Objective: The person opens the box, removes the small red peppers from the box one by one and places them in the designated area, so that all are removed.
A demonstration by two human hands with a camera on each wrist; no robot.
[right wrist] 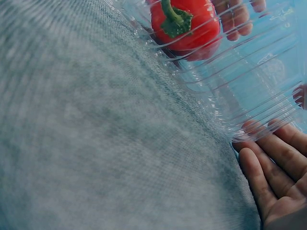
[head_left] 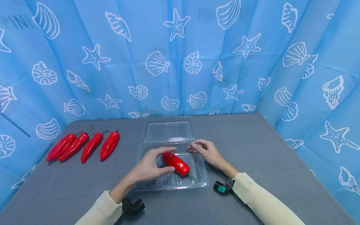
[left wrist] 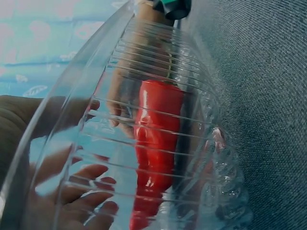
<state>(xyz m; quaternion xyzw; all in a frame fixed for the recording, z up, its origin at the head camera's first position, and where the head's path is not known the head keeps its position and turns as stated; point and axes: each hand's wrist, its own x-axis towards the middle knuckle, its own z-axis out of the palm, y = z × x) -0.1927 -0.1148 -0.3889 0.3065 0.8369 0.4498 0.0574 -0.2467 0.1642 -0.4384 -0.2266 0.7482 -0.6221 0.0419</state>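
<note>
A clear plastic clamshell container (head_left: 168, 187) lies opened on the grey table, its lid (head_left: 168, 120) folded back. Inside the base rests a red pepper (head_left: 176, 163), its green stem toward the near right. My left hand (head_left: 150, 164) reaches over the container's left side, fingers and thumb spread around the pepper without gripping it. At the right rim is my right hand (head_left: 206, 152), its fingers loosely bent. In the right wrist view, its extended fingers (right wrist: 268, 165) lie against the container's outer wall. The left wrist view shows the pepper (left wrist: 158, 134) through the ribbed plastic.
Several long red peppers lie side by side at the table's left: the nearest to the container (head_left: 110, 146), then another (head_left: 92, 147), with more beyond. Bare grey cloth (head_left: 239, 140) extends right of the container. A blue shell-print curtain (head_left: 180, 78) closes off the back and sides.
</note>
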